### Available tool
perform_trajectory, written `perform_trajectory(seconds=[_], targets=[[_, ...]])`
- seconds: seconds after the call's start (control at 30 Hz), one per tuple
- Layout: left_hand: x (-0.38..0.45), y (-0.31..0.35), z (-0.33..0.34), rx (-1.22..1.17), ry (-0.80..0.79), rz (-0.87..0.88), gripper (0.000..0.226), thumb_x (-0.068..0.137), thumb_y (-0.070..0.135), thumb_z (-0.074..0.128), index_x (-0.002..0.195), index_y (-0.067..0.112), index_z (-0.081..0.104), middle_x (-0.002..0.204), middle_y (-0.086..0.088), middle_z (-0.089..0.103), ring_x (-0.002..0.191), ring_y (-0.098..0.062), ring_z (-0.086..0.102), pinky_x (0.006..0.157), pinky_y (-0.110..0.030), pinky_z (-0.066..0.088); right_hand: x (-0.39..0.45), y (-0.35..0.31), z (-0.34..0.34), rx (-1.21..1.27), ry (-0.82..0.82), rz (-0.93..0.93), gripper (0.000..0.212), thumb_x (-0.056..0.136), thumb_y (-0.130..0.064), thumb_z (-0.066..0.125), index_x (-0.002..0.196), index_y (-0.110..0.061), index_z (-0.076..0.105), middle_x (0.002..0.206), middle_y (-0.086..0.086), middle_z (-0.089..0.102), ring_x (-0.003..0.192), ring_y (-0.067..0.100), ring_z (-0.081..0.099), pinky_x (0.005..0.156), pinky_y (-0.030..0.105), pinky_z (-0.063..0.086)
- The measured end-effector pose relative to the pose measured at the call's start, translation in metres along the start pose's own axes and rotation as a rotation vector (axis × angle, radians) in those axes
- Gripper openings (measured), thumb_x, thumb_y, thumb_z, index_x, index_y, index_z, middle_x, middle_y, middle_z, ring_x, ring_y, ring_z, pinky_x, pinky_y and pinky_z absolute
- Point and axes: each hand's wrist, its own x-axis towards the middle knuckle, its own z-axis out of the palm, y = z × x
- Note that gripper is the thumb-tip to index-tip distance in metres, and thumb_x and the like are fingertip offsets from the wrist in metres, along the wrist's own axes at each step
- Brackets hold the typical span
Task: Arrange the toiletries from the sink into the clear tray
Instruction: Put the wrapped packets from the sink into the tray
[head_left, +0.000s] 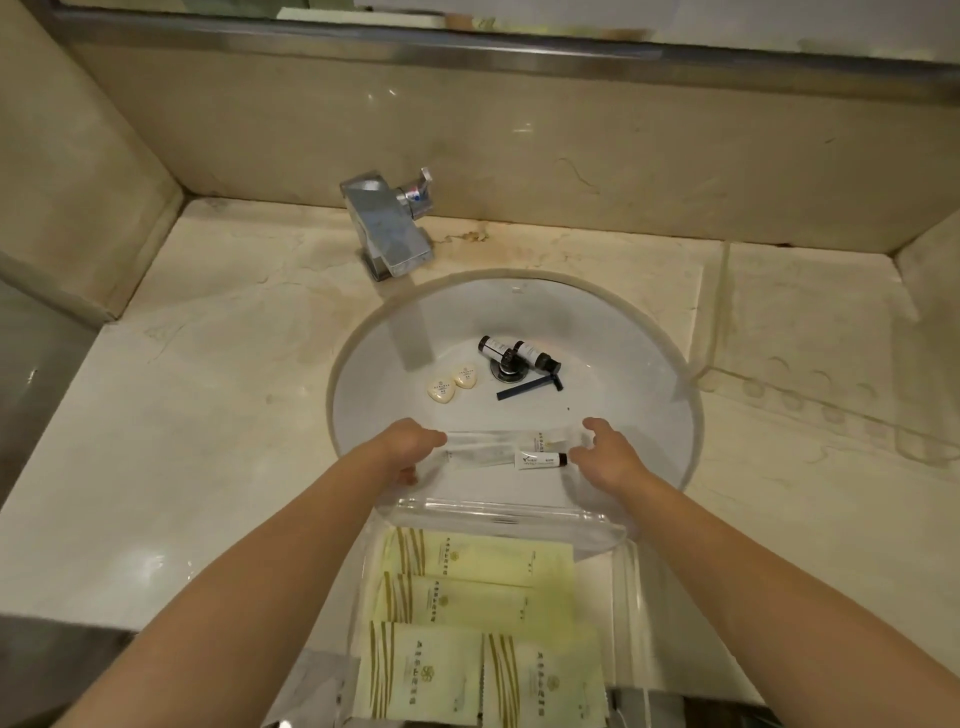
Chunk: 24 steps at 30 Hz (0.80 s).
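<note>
toiletries lay in two places: some in the sink (363, 364), some already in the clear tray (623, 571) at the bowl's 6 o'clock edge, which held four pale green packets (467, 561) in rows.

going left to right: the left hand (410, 447) sat at the bowl's 7 o'clock, fingers curled loosely over the left end of a clear toothbrush sleeve (493, 447); whether it pinched the sleeve or only touched it i cannot tell. the sleeve's long axis ran 9 to 3, spanning between both hands. just below its right half lay a small white tube (540, 460), also lying 9 to 3, dark cap toward the right hand (608, 457). that hand was half spread, fingertips just beside the cap, not closed on anything visible.

farther up the bowl, toward 12 from the hands, sat two soaps (452, 383) side by side, then two dark bottles (519, 352) resting against the drain (506, 370), then a dark razor (530, 388) lying slantwise just below them.

my judgement: the sleeve and tube were the nearest picks, each hand at one end, and the carry was short, straight back toward 6 over the tray's near wall. open room in the tray lay along its right side, at 3 of the packets. the bowl's slope could let the tube roll.
</note>
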Motion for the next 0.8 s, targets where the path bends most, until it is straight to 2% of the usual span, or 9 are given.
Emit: perform_trajectory(seconds=[0.07,0.17,0.3,0.37,0.43,0.5,0.57,0.63,0.8], targets=[[0.009,0.001,0.005,-0.059,-0.007,0.026,0.027,0.094,0.024,0.055,0.111,0.005,0.046,0.085,-0.009,0.043,0.064,-0.023,0.040,0.067,-0.034,0.038,0.010,0.000,0.003,0.006,-0.016,0.008,0.065,0.092,-0.020,0.055,0.150,-0.014,0.024,0.151,0.015,0.035,0.135,0.032,0.039,0.109,0.039,0.035],[0.024,0.004,0.010,-0.121,-0.014,0.038,0.044,0.091,0.024,0.058,0.129,0.010,0.042,0.103,-0.010,0.044,0.070,-0.025,0.043,0.071,-0.033,0.038,0.024,-0.003,0.010,0.035,-0.038,0.018,0.068,0.091,-0.022,0.058,0.150,-0.016,0.023,0.151,0.013,0.035,0.135,0.031,0.039,0.109,0.041,0.037],[0.036,0.007,0.007,-0.194,-0.015,0.008,0.052,0.088,0.023,0.060,0.133,0.009,0.038,0.099,-0.016,0.045,0.061,-0.023,0.044,0.065,-0.034,0.033,0.036,-0.008,0.015,0.088,-0.028,0.065,0.066,0.090,-0.018,0.060,0.148,-0.012,0.028,0.146,0.014,0.039,0.128,0.032,0.046,0.105,0.040,0.041],[0.043,0.007,0.004,-0.202,0.000,-0.018,0.047,0.086,0.021,0.062,0.126,0.003,0.044,0.092,-0.024,0.052,0.067,-0.028,0.056,0.064,-0.034,0.034,0.043,-0.005,0.016,0.130,-0.028,0.113,0.068,0.088,-0.018,0.062,0.147,-0.010,0.029,0.141,0.016,0.044,0.121,0.035,0.052,0.102,0.043,0.044],[0.047,0.006,0.003,-0.201,0.021,-0.040,0.023,0.085,0.016,0.063,0.098,0.003,0.050,0.070,-0.015,0.044,0.056,-0.024,0.045,0.063,-0.033,0.035,0.047,-0.002,0.018,0.167,-0.024,0.172,0.068,0.085,-0.015,0.063,0.144,-0.006,0.031,0.131,0.018,0.050,0.114,0.036,0.056,0.097,0.044,0.048],[0.054,0.003,0.004,-0.168,0.042,-0.077,0.018,0.082,0.009,0.064,0.082,0.005,0.046,0.067,-0.011,0.041,0.057,-0.024,0.042,0.066,-0.034,0.039,0.050,-0.001,0.019,0.197,-0.006,0.201,0.053,0.084,-0.010,0.061,0.134,-0.002,0.045,0.116,0.017,0.058,0.104,0.035,0.061,0.091,0.043,0.052],[0.059,-0.001,0.003,-0.149,0.058,-0.090,0.018,0.078,0.002,0.063,0.076,0.005,0.045,0.068,-0.013,0.043,0.064,-0.027,0.045,0.067,-0.036,0.041,0.051,-0.002,0.020,0.238,0.005,0.197,0.028,0.083,-0.006,0.059,0.111,-0.002,0.061,0.099,0.014,0.063,0.089,0.030,0.062,0.085,0.042,0.053],[0.061,-0.004,0.002,-0.135,0.056,-0.101,0.018,0.077,-0.002,0.061,0.073,0.006,0.046,0.068,-0.013,0.043,0.071,-0.029,0.046,0.068,-0.037,0.042,0.048,-0.003,0.019,0.260,0.002,0.182,0.010,0.082,-0.005,0.060,0.091,-0.009,0.063,0.092,0.012,0.064,0.080,0.025,0.058,0.077,0.038,0.051],[0.052,-0.005,0.005,-0.139,0.007,-0.107,0.019,0.078,-0.006,0.063,0.076,0.004,0.048,0.071,-0.014,0.047,0.067,-0.028,0.050,0.068,-0.036,0.050,0.036,-0.006,0.017,0.275,0.029,0.065,0.011,0.084,-0.009,0.057,0.077,-0.018,0.057,0.084,0.006,0.062,0.073,0.020,0.054,0.068,0.036,0.048]])
